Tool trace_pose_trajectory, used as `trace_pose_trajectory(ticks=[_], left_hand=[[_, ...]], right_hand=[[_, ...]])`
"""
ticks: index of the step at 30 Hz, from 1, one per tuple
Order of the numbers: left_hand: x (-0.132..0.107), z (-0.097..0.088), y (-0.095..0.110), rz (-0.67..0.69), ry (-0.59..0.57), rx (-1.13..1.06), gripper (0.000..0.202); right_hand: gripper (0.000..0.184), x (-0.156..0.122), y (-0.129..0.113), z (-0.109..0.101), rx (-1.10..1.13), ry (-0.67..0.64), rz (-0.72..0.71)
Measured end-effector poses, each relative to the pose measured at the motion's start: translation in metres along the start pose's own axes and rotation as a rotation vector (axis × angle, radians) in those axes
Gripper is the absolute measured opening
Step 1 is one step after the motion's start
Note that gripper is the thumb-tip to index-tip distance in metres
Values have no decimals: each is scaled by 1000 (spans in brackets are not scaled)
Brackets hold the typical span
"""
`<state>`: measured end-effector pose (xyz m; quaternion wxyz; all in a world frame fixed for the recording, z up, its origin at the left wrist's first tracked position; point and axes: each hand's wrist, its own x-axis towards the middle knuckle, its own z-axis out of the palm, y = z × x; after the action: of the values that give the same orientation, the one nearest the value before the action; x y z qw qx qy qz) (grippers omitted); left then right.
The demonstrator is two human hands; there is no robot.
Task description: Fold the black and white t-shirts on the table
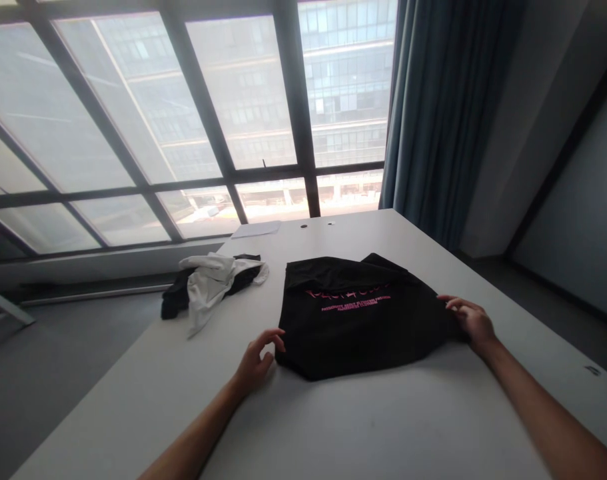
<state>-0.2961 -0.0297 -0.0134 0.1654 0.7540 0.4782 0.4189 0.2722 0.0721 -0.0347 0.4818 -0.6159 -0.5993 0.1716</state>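
Note:
A black shirt (358, 320) with pink lettering lies folded flat on the white table (383, 427) in front of me. My left hand (257, 360) rests at the shirt's near left corner, fingers curled loosely and apart, touching the edge of the cloth. At the shirt's right edge my right hand (470, 320) lies with fingers spread, fingertips on the fabric. Neither hand grips anything.
A crumpled pile of white and black clothes (210, 283) sits at the table's left side. A sheet of paper (256, 230) and two small objects (304, 226) lie near the far edge by the window. A blue curtain (433, 113) hangs at right.

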Motion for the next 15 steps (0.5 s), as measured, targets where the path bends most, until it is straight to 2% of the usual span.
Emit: trace_pose_trajectory(ticks=[3,6,10,15], left_hand=[[8,2,-1,-53,31,-1,32],[24,6,-12,-87,151,101,23],[60,13,-32,-54,158,229,22],[129,28,-58,-51,22,422,33]], right_hand=[[20,5,5,1,14,68,9],[23,1,-7,13,-199,120,-89],[30,-31,-45,50,-427,-20,-261],[46,-81,-76,94,-588,-201,-238]])
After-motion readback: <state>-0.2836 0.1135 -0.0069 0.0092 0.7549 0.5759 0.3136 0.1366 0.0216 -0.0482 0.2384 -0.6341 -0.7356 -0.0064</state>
